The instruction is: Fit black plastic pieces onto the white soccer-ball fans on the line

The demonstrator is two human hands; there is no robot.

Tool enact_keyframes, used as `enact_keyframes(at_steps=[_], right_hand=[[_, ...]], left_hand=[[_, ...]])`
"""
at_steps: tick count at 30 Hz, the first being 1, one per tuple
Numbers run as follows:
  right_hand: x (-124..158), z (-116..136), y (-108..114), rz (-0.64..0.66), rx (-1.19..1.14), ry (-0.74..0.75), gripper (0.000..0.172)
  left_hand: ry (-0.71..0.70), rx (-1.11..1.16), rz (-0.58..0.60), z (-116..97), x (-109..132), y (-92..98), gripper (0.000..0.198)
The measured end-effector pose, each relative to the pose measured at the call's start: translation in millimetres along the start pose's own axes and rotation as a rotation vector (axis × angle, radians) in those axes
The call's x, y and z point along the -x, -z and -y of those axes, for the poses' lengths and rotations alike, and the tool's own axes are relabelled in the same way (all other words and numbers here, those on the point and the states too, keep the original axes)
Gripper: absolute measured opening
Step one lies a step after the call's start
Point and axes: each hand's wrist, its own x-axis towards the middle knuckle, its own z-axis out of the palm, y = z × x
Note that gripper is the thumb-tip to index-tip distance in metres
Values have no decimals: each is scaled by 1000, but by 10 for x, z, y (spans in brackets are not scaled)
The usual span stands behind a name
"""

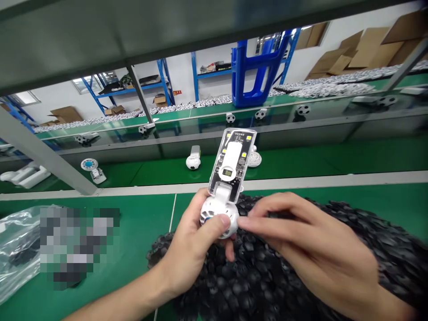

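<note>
left hand (194, 236) was wrapped round a white mini fan (230, 174). right hand (310, 240) was half-curled at its edge, couldn't tell if gripping anything, above piled black parts (234, 285).

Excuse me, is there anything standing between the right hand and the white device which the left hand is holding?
Nothing visible stands between the right hand and the device: its fingertips are right at the round head's edge. The black parts lie below, out of the way.
</note>
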Motion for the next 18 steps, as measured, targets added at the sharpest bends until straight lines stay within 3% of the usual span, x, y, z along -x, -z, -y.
enact_keyframes(at_steps=[4, 7, 11, 18], right_hand=[[-69, 11, -86, -72, -531, -410, 16], [-115, -31, -88, 40, -791, -634, 33], [-142, -63, -50, 114, -799, -733, 58], [-115, 3, -145, 216, -995, -734, 40]], left_hand=[[-34, -81, 33, 16, 23, 6, 30], [-17, -135, 64, 26, 48, 5, 33], [30, -167, 89, 51, 69, -7, 31], [33, -140, 91, 74, 70, -34, 38]])
